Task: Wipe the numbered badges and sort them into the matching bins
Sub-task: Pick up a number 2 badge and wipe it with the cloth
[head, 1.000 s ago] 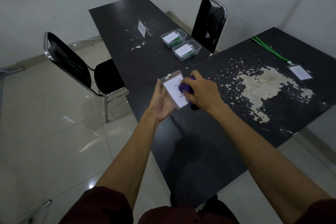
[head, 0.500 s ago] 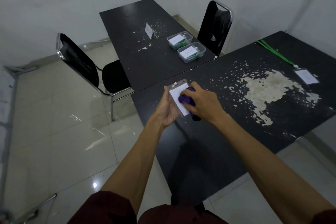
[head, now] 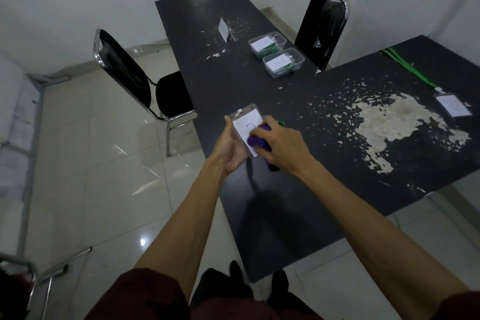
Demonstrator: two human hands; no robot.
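Note:
My left hand (head: 232, 147) holds a clear badge holder with a white numbered card (head: 246, 125) over the near table's left edge, face up. A purple cloth (head: 257, 139) is bunched in my right hand (head: 281, 148), which presses it onto the card's lower right part. A bit of green lanyard (head: 281, 122) shows behind my right hand. Two clear bins stand on the far table: the farther bin (head: 267, 44) and the nearer bin (head: 283, 62), each with a white card and green lanyards inside. Another badge (head: 453, 104) on a green lanyard (head: 407, 67) lies at the near table's far right.
A small white standing card (head: 224, 28) sits on the far black table (head: 207, 65). The near table (head: 324, 171) has a large patch of peeled surface. One black chair (head: 135, 78) stands to the left, another black chair (head: 324, 26) behind the bins.
The cloth under my right hand has slid down over the card, uncovering more of the upper part with its number mark. The view has shifted a little.

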